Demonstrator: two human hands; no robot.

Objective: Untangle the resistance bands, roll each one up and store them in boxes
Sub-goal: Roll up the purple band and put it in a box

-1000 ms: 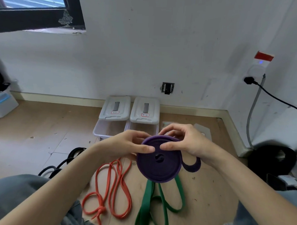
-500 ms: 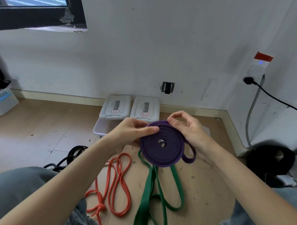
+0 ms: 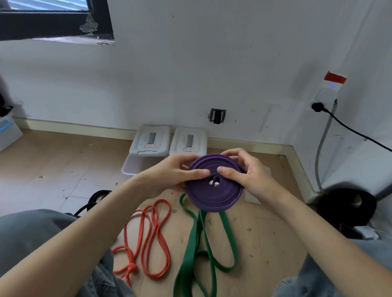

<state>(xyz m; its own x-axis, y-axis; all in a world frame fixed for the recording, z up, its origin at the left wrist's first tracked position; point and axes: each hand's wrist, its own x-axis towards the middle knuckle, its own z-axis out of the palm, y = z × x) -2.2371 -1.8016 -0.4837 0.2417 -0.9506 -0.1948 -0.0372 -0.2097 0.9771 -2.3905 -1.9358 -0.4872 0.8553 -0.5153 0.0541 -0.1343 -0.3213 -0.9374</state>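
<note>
A purple resistance band [image 3: 213,194] is wound into a flat coil and held in the air above the floor. My left hand [image 3: 169,172] grips its left edge, thumb on the face. My right hand [image 3: 250,173] grips its right edge, fingers curled over the top. On the wooden floor below lie an orange band [image 3: 149,238] with a knot near its lower end and a green band [image 3: 199,245] in loose loops. A black band [image 3: 94,200] lies partly hidden behind my left knee. Two open clear boxes [image 3: 133,165] stand by the wall, their white lids [image 3: 150,140] leaning behind them.
A black coil [image 3: 345,206] lies in the right corner under a wall socket with a plugged cable [image 3: 348,130]. A white tub with a blue handle [image 3: 2,131] stands at the far left. My knees in grey trousers [image 3: 18,237] frame the floor space.
The loose purple tail that hung at the coil's right side is now wound in. Both hands have shifted on the coil, and my right hand has closed over its top right edge.
</note>
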